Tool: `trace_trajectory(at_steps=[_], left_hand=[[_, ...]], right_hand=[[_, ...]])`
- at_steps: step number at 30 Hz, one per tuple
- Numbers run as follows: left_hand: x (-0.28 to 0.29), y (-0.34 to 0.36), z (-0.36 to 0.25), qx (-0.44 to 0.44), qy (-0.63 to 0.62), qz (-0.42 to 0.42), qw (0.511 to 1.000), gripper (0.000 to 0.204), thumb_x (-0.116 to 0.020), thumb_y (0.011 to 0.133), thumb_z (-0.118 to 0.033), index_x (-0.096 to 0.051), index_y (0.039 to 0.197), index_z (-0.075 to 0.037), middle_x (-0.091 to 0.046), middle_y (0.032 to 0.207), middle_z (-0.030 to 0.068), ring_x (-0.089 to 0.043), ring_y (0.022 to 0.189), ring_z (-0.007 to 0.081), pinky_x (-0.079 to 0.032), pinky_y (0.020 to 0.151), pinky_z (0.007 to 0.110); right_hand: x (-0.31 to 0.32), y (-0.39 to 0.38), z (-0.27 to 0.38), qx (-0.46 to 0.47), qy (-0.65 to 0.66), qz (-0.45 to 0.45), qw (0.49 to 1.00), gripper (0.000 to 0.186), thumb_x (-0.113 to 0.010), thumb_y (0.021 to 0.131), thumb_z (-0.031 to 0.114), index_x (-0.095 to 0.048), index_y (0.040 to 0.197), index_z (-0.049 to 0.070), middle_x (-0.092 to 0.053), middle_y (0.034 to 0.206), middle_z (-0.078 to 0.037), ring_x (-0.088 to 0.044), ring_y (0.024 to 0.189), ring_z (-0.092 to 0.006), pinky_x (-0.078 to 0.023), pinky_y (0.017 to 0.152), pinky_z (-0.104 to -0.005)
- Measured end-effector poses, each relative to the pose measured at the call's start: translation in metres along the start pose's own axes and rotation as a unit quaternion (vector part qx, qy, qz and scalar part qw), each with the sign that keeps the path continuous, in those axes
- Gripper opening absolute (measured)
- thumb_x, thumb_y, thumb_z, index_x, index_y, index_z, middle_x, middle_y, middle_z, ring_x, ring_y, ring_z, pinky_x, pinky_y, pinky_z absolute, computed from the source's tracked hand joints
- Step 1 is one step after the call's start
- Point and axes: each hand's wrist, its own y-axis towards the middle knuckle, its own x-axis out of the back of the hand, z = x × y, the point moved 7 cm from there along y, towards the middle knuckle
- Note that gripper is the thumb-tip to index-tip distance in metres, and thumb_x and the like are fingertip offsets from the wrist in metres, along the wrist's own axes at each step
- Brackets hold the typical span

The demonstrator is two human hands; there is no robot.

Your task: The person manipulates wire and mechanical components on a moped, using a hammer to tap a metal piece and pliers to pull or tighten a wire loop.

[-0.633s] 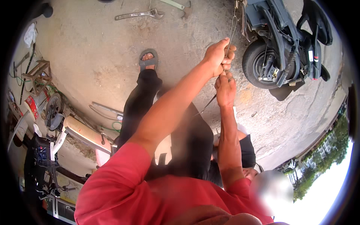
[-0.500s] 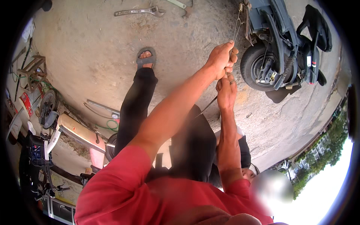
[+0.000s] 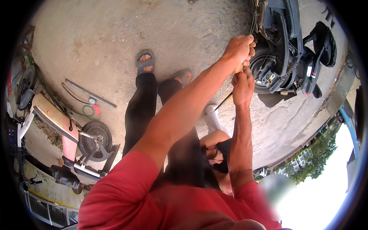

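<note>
My left hand is closed around a thin wire. From that fist the wire runs up toward the dark grey scooter, whose parts hide its far end. Just below, my right hand is closed with its fingertips touching the left fist, pinching the same line. A dark cable slants down and left from behind my right hand. Whether the wire and the cable are one piece is hidden by my fingers. The scooter's wheel stands just right of my hands.
Another person in a white sock is low beside my right leg. To the left lie a grey bar and a gauge with a green hose. A second scooter's wheel is near my left leg. Concrete ground spreads ahead.
My view has shifted; the wrench has left the frame and my other sandal shows. Both hands have moved slightly right in view, closer to the scooter wheel, still gripping the wire.
</note>
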Motion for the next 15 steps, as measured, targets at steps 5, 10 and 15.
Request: trace_trajectory(at_steps=[5, 10, 15], left_hand=[[0.006, 0.008, 0.004, 0.037, -0.006, 0.018, 0.999, 0.033, -0.053, 0.101, -0.033, -0.054, 0.097, 0.000, -0.051, 0.076, 0.0061, -0.033, 0.052, 0.0083, -0.029, 0.047, 0.026], [0.021, 0.034, 0.006, -0.025, 0.065, 0.075, 0.995, 0.032, -0.056, 0.100, -0.033, -0.054, 0.093, -0.002, -0.050, 0.074, 0.0037, -0.032, 0.052, 0.0076, -0.028, 0.047, 0.025], [0.011, -0.002, -0.010, -0.005, 0.047, 0.021, 0.999, 0.032, -0.057, 0.100, -0.034, -0.053, 0.091, -0.003, -0.046, 0.070, 0.0008, -0.031, 0.052, 0.0072, -0.025, 0.045, 0.025]], right_hand=[[-0.002, 0.001, -0.001, 0.002, -0.056, -0.006, 0.998, 0.017, -0.047, 0.092, 0.014, -0.058, 0.092, 0.002, -0.045, 0.067, 0.004, -0.039, 0.060, -0.0047, -0.031, 0.054, -0.0251], [-0.015, -0.004, 0.010, 0.013, -0.003, 0.003, 1.000, 0.013, -0.046, 0.097, 0.010, -0.054, 0.087, 0.006, -0.039, 0.065, 0.007, -0.031, 0.056, -0.0023, -0.025, 0.050, -0.0225], [-0.018, -0.003, 0.010, 0.017, -0.072, -0.008, 0.997, 0.014, -0.046, 0.093, 0.010, -0.055, 0.085, 0.005, -0.045, 0.066, 0.004, -0.035, 0.057, -0.0028, -0.026, 0.051, -0.0227]])
